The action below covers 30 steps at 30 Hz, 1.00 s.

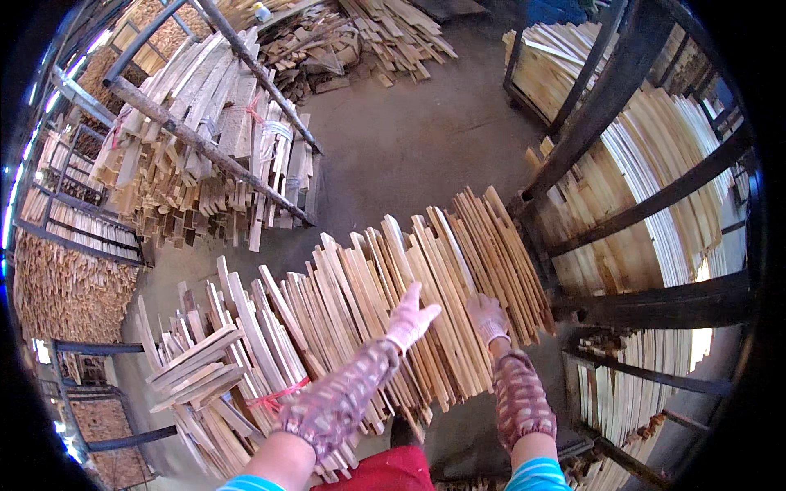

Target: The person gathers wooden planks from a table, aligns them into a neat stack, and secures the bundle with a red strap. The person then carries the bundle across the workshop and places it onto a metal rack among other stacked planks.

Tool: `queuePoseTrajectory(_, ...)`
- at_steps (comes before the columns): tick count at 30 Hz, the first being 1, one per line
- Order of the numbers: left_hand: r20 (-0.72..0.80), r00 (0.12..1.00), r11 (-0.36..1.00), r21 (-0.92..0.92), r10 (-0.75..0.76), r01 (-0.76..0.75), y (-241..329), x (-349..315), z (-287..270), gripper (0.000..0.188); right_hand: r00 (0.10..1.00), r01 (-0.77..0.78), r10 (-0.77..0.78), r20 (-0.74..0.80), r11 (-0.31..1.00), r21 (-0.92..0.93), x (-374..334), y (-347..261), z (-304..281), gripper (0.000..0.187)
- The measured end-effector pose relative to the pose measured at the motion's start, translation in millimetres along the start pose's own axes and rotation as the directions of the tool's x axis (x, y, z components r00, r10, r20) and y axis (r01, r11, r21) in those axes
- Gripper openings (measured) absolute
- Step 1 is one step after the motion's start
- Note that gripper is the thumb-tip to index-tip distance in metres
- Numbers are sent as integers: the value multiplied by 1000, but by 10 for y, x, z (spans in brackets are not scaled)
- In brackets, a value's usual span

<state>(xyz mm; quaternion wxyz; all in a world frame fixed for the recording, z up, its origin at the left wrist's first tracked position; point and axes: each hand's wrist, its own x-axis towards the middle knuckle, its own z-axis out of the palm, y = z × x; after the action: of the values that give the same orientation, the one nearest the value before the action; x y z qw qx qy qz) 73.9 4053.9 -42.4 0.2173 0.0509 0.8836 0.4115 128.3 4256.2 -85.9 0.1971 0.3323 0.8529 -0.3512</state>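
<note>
A long row of narrow wooden slats (446, 327) stretches across in front of me, packed side by side. My left hand (412, 317), in a pale pinkish glove, is over the middle of the row with its thumb and fingers apart, holding nothing. To its right, my gloved right hand (488, 317) is curled down onto the slats. Its fingers close at the near part of a pale wooden slat (455, 250); the fingertips are partly hidden. Patterned brown sleeve covers reach up both forearms.
Shorter slats (196, 368) lie crosswise on the pile's left part, near a red tie (277, 396). A metal-railed stack of boards (188, 139) stands at far left. Dark rack beams (655, 301) holding boards rise close on the right. Loose planks (393, 33) lie at the back.
</note>
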Motion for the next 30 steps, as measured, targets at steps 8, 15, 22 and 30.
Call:
queuePoseTrajectory(8, 17, 985, 873, 465, -173, 145, 641, 1308, -382, 85, 992, 122, -122, -2, 991, -46, 68, 182, 90, 67)
queuePoseTrajectory(15, 114, 938, 880, 397, -328, 260, 772, 1486, -448, 92, 993, 119, -117, 30, 991, -56, 53, 118, -37, 72)
queuePoseTrajectory(22, 79, 993, 895, 444, -88, 44, 538, 1324, -371, 92, 988, 120, -122, 99, 992, 23, 263, 262, 93, 70)
queuePoseTrajectory(30, 125, 971, 861, 494, -204, 118, 490, 1290, -456, 90, 989, 141, -141, -45, 990, 3, 64, 169, 78, 51)
